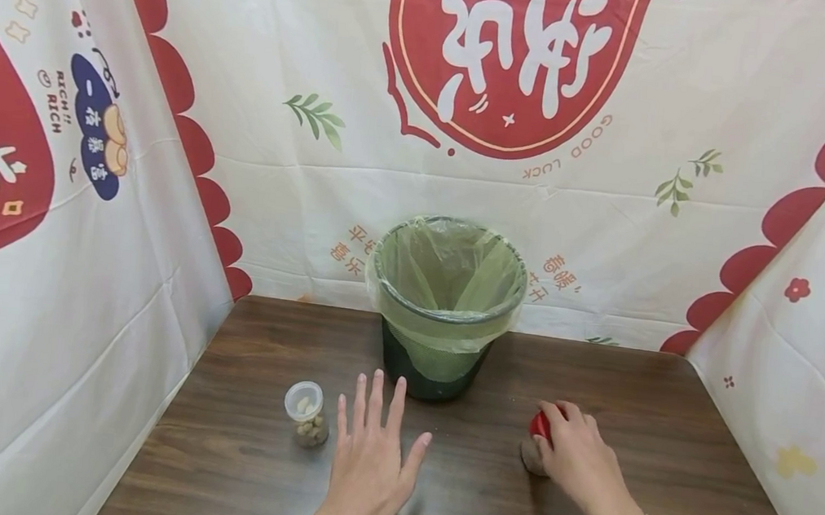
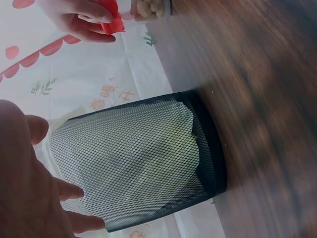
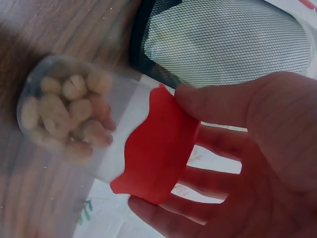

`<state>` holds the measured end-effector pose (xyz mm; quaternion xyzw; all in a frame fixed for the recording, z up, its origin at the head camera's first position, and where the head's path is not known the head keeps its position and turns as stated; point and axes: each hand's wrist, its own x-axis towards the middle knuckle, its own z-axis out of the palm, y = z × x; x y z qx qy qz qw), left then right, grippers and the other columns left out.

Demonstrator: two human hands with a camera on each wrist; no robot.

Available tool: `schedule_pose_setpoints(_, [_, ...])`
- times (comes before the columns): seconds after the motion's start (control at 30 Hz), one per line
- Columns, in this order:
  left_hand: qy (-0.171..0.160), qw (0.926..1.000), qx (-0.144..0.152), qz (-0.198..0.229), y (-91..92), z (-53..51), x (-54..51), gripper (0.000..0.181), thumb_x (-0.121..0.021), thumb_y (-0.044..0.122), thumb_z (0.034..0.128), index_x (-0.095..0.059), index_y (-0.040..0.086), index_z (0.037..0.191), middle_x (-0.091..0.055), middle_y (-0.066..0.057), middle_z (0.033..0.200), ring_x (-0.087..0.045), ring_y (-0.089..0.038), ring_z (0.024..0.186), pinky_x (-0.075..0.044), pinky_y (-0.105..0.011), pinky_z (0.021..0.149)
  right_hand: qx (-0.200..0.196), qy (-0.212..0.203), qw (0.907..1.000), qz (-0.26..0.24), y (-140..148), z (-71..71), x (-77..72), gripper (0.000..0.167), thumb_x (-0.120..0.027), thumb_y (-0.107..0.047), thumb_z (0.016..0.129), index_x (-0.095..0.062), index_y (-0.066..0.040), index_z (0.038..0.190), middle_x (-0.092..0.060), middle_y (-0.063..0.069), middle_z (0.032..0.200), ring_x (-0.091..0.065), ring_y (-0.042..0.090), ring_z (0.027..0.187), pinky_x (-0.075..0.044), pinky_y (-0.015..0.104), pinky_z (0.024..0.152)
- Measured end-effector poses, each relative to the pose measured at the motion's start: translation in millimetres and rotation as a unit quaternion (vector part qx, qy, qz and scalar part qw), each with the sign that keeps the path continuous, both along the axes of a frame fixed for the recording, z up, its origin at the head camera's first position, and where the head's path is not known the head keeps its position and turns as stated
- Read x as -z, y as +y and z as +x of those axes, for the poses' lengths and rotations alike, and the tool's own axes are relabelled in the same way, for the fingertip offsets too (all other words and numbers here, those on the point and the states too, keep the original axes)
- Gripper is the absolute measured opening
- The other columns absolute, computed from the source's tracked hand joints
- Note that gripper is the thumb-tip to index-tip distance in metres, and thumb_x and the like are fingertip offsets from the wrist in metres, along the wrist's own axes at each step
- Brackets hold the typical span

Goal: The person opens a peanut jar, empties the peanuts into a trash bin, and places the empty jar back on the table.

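Note:
My right hand point(image 1: 582, 464) holds the wavy-edged red top point(image 3: 161, 146) of a clear jar point(image 1: 532, 458) between thumb and fingers. Tan nuts point(image 3: 69, 111) fill the lower part of that jar, on the right side of the table. My left hand point(image 1: 369, 470) is held palm down with its fingers spread and grips nothing. Just left of it stands a small clear jar point(image 1: 309, 428) with a pale translucent top and similar nuts inside. Beyond both hands is a dark mesh bin point(image 2: 129, 158) lined with a yellowish plastic bag point(image 1: 443, 334).
The brown wooden table point(image 1: 238, 488) ends at a printed white cloth point(image 1: 300, 199) hung behind it. More cloth hangs on the left and right sides. The bin stands near the table's back edge, between the two jars.

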<state>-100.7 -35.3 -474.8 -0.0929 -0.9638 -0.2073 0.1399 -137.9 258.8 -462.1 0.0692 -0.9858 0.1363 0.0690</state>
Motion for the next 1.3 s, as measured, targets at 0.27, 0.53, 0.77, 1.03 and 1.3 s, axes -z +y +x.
schedule_pose_setpoints(0.27, [0.011,0.9998,-0.006,-0.017,-3.6,-4.1,-3.9,0.081,-0.042,0.067,0.1085,-0.031,0.016,0.171,-0.029,-0.021,0.176,-0.023,-0.046,0.165,-0.024,-0.071,0.128,-0.016,-0.005,0.9997,0.016,-1.8,-0.1,-25.1,0.049,-0.084,-0.017,0.091,-0.068,0.001,0.134,-0.066,0.030,0.127,-0.066,0.046,0.107,-0.061,0.065,0.066])
schedule_pose_setpoints(0.53, [0.013,0.9999,0.001,-0.011,-3.1,-8.6,-10.7,0.095,-0.048,0.078,0.1005,-0.030,0.017,0.171,-0.027,-0.019,0.178,-0.024,-0.044,0.165,-0.025,-0.068,0.129,-0.041,0.023,0.9987,-0.020,-18.2,1.3,-57.8,0.048,-0.084,-0.019,0.091,-0.069,-0.007,0.135,-0.067,0.024,0.130,-0.066,0.041,0.110,-0.062,0.061,0.069])
schedule_pose_setpoints(0.77, [0.035,0.9982,0.035,0.033,4.8,-7.6,-20.9,0.108,-0.066,0.076,0.0921,-0.030,0.011,0.170,-0.033,-0.017,0.175,-0.029,-0.040,0.164,-0.031,-0.062,0.130,-0.068,0.050,0.9946,-0.060,-44.4,11.7,-85.8,0.047,-0.082,-0.020,0.093,-0.068,-0.016,0.138,-0.068,0.014,0.135,-0.066,0.034,0.115,-0.062,0.056,0.076])
schedule_pose_setpoints(1.03, [0.093,0.9901,0.077,0.070,13.7,-7.3,-22.6,0.115,-0.080,0.071,0.0851,-0.033,0.007,0.168,-0.040,-0.018,0.171,-0.041,-0.041,0.158,-0.048,-0.055,0.120,-0.111,0.093,0.9845,-0.100,-66.8,26.7,-106.5,0.047,-0.084,-0.018,0.093,-0.068,-0.018,0.138,-0.069,0.004,0.133,-0.067,0.022,0.111,-0.062,0.046,0.081])
schedule_pose_setpoints(1.3, [0.145,0.9737,0.120,0.129,20.7,-6.0,-20.5,0.110,-0.098,0.047,0.0771,-0.043,-0.001,0.160,-0.050,-0.018,0.164,-0.056,-0.030,0.148,-0.060,-0.045,0.107,-0.155,0.076,0.9740,-0.147,-80.7,35.9,-104.2,0.049,-0.086,-0.014,0.092,-0.068,-0.019,0.137,-0.069,-0.004,0.132,-0.067,0.012,0.108,-0.064,0.036,0.085])
